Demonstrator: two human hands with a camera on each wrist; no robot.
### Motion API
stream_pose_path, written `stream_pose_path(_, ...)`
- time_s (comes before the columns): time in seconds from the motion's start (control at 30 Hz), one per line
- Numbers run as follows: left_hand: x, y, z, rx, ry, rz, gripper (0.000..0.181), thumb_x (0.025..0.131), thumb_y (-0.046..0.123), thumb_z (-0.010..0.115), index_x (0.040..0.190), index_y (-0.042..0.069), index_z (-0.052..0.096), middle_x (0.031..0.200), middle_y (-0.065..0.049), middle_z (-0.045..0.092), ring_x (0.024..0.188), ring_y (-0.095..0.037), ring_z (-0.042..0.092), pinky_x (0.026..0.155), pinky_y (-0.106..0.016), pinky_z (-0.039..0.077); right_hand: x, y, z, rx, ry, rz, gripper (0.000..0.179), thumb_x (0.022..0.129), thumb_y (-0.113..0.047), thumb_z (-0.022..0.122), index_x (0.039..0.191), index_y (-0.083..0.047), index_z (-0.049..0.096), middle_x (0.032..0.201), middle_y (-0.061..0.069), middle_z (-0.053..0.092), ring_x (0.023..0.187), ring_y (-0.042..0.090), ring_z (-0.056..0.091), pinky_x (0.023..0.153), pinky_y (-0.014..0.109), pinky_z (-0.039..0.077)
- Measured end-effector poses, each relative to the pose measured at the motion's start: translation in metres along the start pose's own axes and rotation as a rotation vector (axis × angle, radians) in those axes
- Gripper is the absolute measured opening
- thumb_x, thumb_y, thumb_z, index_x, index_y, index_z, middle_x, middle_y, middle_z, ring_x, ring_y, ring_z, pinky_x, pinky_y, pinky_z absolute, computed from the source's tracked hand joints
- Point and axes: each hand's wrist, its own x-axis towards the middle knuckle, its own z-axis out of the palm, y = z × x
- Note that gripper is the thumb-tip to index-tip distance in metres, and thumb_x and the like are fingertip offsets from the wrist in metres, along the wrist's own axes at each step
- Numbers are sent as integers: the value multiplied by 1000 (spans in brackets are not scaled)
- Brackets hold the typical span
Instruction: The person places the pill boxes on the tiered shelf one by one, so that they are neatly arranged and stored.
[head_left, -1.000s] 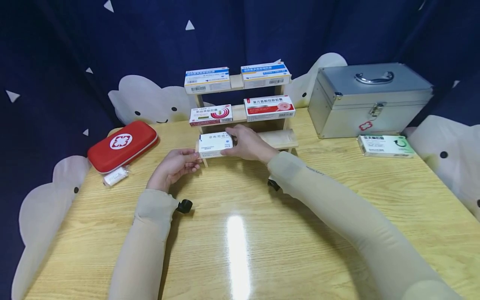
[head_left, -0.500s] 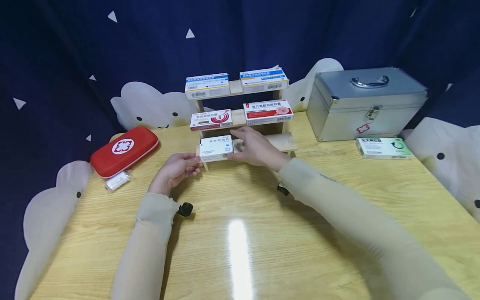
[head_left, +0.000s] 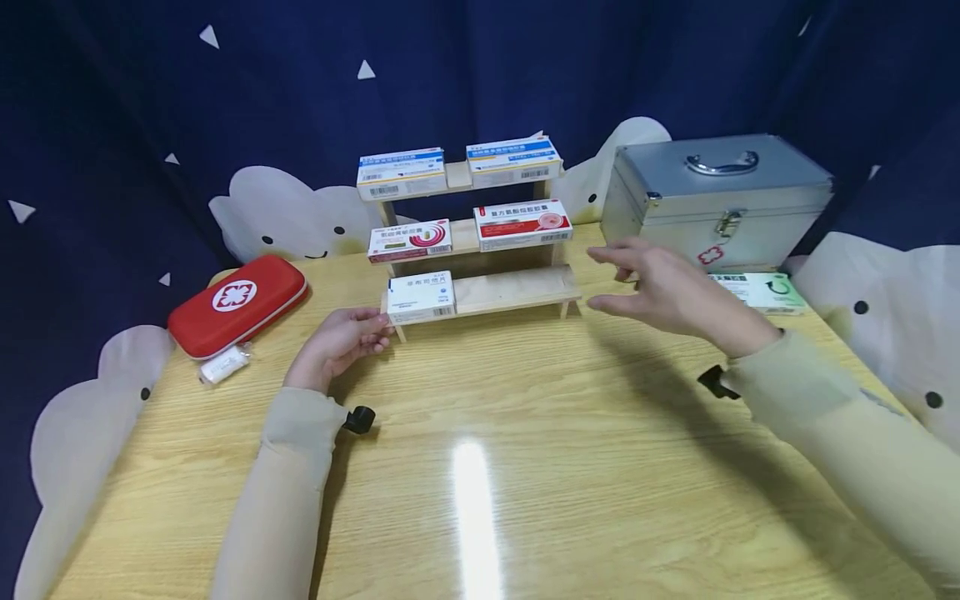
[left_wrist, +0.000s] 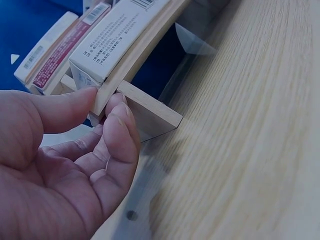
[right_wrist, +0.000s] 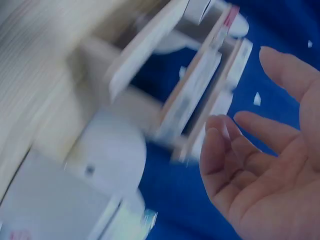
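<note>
A three-tier wooden display rack [head_left: 517, 287] stands at the back of the table. At the left end of its lowest tier lies a white medicine box [head_left: 421, 295]. My left hand [head_left: 339, 342] pinches that end of the rack, thumb on the board's end beside the box and fingers curled beneath, as the left wrist view shows. My right hand [head_left: 667, 287] is in the air right of the rack, fingers spread and holding nothing. It overlaps a green-and-white medicine box [head_left: 761, 290] in the head view.
Red-and-white medicine boxes [head_left: 522, 225] fill the middle tier, blue-and-white ones [head_left: 513, 160] the top. A silver metal case [head_left: 720, 208] stands at the back right. On the left lie a red zip case [head_left: 238, 306] and a small white wrapped roll [head_left: 225, 364]. A curtain [head_left: 450, 75] hangs behind.
My right hand has let go of the white medicine box and moved right, away from the rack. The box stays on the lowest tier. My left hand keeps its place at the rack's end.
</note>
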Motion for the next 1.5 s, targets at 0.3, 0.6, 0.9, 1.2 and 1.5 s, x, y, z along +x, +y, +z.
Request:
stream_pose_path(0.3,1,0,-5,3,15,-1,43,106,13,48,139,-11,36,106,-14,59,77,-10,60,71,-20,52,-50,94,-48,-172,41,49,60,83,-23,82,135,-4,59,119,15,61,82,19,64,65,34,51)
stream_pose_path(0.6,0,0,-8,-22,17,-35,46,105,14,50,142,-9,35,103,-10,61,79,-11,61,74,-21,53,-55,192,-59,-166,-275,281,75,86,-30,79,142,7,44,130,35,51,109,47,56,82,57,48)
stream_pose_path(0.9,2,-1,-4,-45,3,-23,41,105,12,50,138,-9,37,98,-8,63,76,-11,61,70,-20,53,-52,244,-48,-191,-388,367,96,77,-27,85,145,13,30,135,48,32,121,62,35,95,72,34)
stream_pose_path(1.2,0,1,-1,-40,5,-19,41,104,12,51,137,-9,38,96,-7,63,75,-10,61,70,-20,53,-50,256,-41,-231,-378,318,94,71,-20,87,138,20,34,128,47,39,118,58,41,98,71,32)
stream_pose_path(1.5,-2,1,-1,-28,-3,-15,43,104,12,51,138,-11,37,99,-10,62,76,-11,61,72,-21,53,-54,254,-33,-240,-357,289,91,63,-10,86,137,18,40,108,32,54,94,41,50,85,57,43)
